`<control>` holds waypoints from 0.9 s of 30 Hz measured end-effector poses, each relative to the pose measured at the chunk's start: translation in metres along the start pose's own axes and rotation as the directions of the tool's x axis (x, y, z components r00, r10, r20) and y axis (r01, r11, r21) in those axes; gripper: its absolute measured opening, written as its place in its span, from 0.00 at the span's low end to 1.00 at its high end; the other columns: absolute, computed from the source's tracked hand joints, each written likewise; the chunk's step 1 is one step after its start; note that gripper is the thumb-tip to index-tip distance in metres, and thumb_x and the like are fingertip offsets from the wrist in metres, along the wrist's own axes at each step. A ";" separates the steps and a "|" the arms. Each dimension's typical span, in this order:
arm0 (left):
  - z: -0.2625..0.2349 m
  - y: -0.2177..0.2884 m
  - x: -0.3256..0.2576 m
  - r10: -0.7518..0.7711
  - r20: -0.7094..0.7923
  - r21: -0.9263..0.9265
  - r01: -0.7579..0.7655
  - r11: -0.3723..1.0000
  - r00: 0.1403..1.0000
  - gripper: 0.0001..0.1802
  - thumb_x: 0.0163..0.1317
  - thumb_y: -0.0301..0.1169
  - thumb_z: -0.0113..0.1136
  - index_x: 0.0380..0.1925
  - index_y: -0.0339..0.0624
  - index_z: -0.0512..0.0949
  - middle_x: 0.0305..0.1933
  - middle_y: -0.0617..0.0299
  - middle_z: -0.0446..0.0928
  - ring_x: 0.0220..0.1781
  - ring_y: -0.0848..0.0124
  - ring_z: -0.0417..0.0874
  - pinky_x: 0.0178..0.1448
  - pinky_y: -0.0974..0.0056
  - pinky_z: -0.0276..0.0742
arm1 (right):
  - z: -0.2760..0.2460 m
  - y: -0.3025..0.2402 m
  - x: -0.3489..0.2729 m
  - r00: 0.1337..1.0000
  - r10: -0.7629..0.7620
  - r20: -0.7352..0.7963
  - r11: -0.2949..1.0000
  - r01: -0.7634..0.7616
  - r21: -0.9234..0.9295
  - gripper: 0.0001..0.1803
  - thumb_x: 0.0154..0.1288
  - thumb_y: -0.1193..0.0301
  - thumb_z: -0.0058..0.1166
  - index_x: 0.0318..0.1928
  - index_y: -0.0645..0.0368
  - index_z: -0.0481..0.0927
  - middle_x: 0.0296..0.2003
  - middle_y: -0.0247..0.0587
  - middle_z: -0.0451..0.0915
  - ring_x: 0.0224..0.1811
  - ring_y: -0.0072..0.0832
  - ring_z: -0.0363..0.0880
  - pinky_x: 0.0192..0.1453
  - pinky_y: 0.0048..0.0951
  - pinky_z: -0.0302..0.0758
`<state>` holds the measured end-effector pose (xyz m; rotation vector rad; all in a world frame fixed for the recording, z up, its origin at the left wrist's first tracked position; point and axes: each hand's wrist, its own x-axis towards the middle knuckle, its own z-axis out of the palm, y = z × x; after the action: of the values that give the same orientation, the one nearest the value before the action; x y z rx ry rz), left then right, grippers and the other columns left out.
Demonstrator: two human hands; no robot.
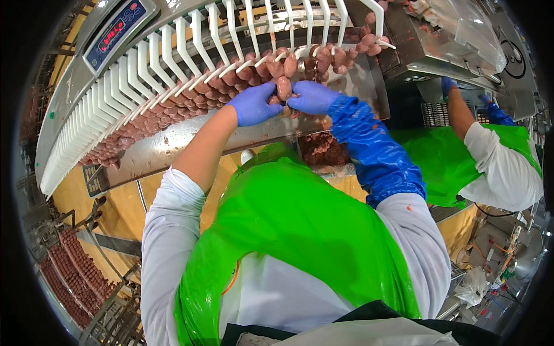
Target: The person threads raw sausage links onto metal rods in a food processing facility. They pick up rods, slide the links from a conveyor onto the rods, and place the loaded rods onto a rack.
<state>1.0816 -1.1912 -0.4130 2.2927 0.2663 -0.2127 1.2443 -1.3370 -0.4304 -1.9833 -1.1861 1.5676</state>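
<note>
Linked raw sausages (284,88) hang in loops from a row of white hooks (199,46) along a curved rail. My left hand (253,105), in a blue-purple glove, has its fingers closed at the lower end of one hanging link. From the other side my right hand (313,97), gloved alike and with a blue sleeve cover (369,144) above it, pinches the same string of links. The fingertips of both hands nearly meet below that link. Exactly where the casing is gripped is partly hidden by the fingers.
Below the hooks runs a wet metal tray (167,138). Ground meat (323,149) lies under my right forearm. A control panel (115,33) stands far left. Racked sausages (75,271) are at lower left. A co-worker in a green apron (438,161) works at a machine on the right.
</note>
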 end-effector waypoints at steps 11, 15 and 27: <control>0.018 -0.011 -0.030 -0.270 0.262 0.314 0.183 0.932 0.926 0.26 0.63 0.51 0.54 0.50 0.44 0.80 0.49 0.44 0.81 0.49 0.46 0.82 0.57 0.50 0.75 | 0.070 0.057 0.082 0.774 -0.601 -0.198 -0.154 0.131 0.979 0.21 0.68 0.64 0.49 0.55 0.66 0.73 0.48 0.49 0.78 0.55 0.41 0.77 0.67 0.46 0.70; 0.017 -0.024 -0.034 -0.219 0.186 0.188 0.184 0.965 0.958 0.23 0.63 0.50 0.54 0.48 0.47 0.81 0.48 0.47 0.82 0.46 0.47 0.82 0.55 0.50 0.76 | 0.059 0.074 0.087 0.752 -0.643 -0.149 -0.135 0.080 0.988 0.28 0.63 0.65 0.53 0.60 0.68 0.71 0.46 0.49 0.78 0.55 0.45 0.77 0.70 0.49 0.67; 0.042 -0.045 -0.030 -0.065 0.081 0.275 0.040 0.961 0.995 0.17 0.66 0.45 0.52 0.40 0.44 0.79 0.40 0.46 0.81 0.44 0.46 0.81 0.51 0.47 0.75 | 0.049 0.057 0.078 0.805 -0.570 -0.161 -0.105 0.123 0.987 0.19 0.71 0.67 0.49 0.57 0.65 0.77 0.47 0.46 0.82 0.49 0.39 0.82 0.61 0.40 0.77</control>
<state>1.0381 -1.1965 -0.4655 2.5429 0.2657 -0.4005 1.2247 -1.3208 -0.5352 -0.2984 -0.2309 1.6075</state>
